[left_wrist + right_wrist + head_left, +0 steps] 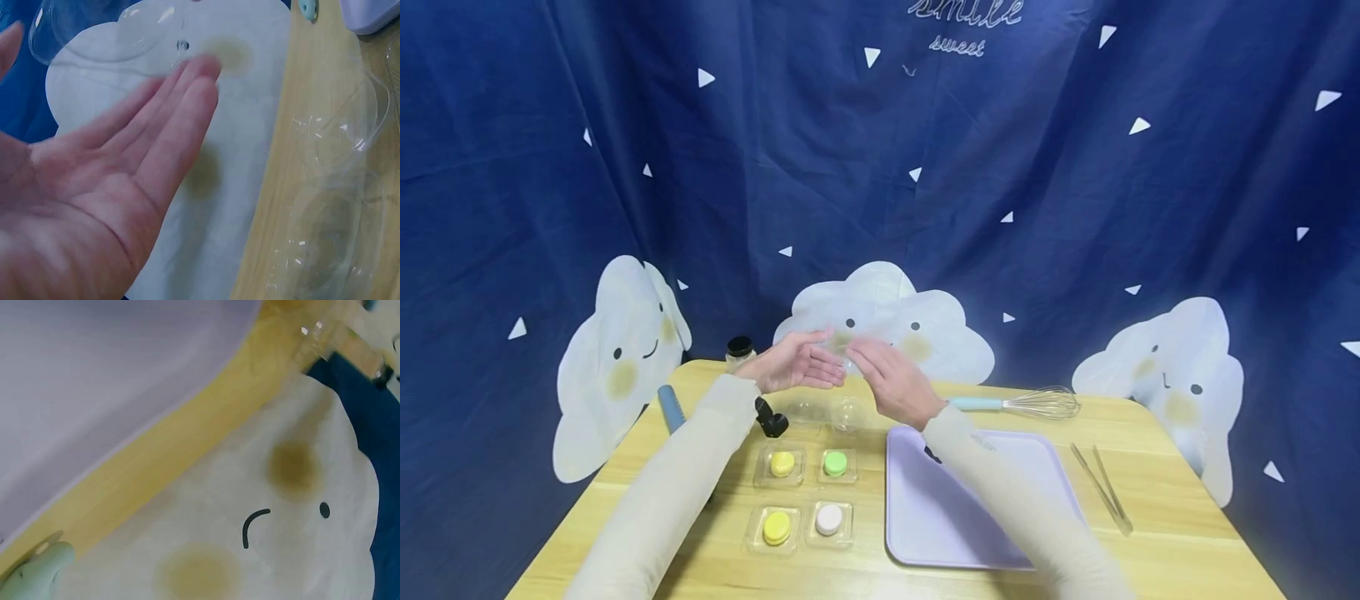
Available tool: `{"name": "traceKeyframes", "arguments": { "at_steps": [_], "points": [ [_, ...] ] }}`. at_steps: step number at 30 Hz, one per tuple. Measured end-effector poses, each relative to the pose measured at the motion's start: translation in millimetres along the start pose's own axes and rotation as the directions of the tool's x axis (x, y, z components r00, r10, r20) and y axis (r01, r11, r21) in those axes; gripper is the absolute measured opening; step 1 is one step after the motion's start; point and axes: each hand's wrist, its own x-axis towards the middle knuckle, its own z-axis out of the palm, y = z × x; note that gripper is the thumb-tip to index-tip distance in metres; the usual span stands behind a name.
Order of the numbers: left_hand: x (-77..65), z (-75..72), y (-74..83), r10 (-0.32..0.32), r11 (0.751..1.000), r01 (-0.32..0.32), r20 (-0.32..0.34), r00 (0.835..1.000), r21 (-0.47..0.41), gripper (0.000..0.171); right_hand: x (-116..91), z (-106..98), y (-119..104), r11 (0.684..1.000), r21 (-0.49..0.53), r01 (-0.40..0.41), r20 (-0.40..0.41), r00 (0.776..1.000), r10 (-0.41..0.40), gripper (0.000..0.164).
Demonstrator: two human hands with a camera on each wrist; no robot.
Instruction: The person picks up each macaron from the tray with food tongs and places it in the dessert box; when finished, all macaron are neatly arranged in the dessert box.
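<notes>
My left hand is raised above the far side of the table, palm turned inward. Its fingers are straight and hold nothing. A clear plastic lid hangs in the air just beyond them. On its other side, my right hand pinches the lid, with a bit of fingertip at its edge in the left wrist view. The right wrist view does not show that hand. Below the hands, more clear domed lids lie on the table. Nearer stand several clear square trays, holding yellow, green and white macarons.
A lilac tray lies under my right forearm. Behind it is a whisk; tongs lie to the right. At the left are a black-capped jar, a black object and a blue handle. A curtain hangs behind.
</notes>
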Motion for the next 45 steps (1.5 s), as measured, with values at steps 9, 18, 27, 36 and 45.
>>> {"name": "traceKeyframes", "arguments": {
  "at_steps": [9, 18, 27, 36, 45],
  "points": [
    [-10.6, 0.7, -5.1, -0.027, 0.999, 0.025, 0.101, 0.995, 0.024, 0.065, -6.5, -1.2, -9.5, 0.992, -0.113, 0.065, -0.024, 0.997, -0.068, 0.053],
    [-17.1, -2.7, -4.5, 0.014, 1.000, -0.016, 0.096, 0.995, 0.019, 0.061, -0.3, -2.7, -8.2, 0.987, -0.141, 0.075, -0.005, 0.997, -0.077, 0.055],
    [-27.6, -5.9, -5.1, 0.238, 0.932, -0.185, -0.141, 0.961, 0.310, 0.067, 12.4, -14.0, -15.9, 0.995, 0.068, -0.077, 0.079, 0.994, 0.071, 0.086],
    [-41.2, 19.7, -11.7, 0.505, 0.704, -0.262, -0.206, 0.838, 0.660, 0.077, 20.7, -26.0, -27.9, 0.598, 0.494, -0.631, 0.372, 0.775, 0.511, 0.109],
    [-46.2, 42.9, -21.6, 0.569, 0.630, -0.303, -0.160, 0.807, 0.715, 0.080, 14.6, -32.5, -33.2, 0.343, 0.632, -0.695, 0.467, 0.695, 0.546, 0.102]
  ]
}}
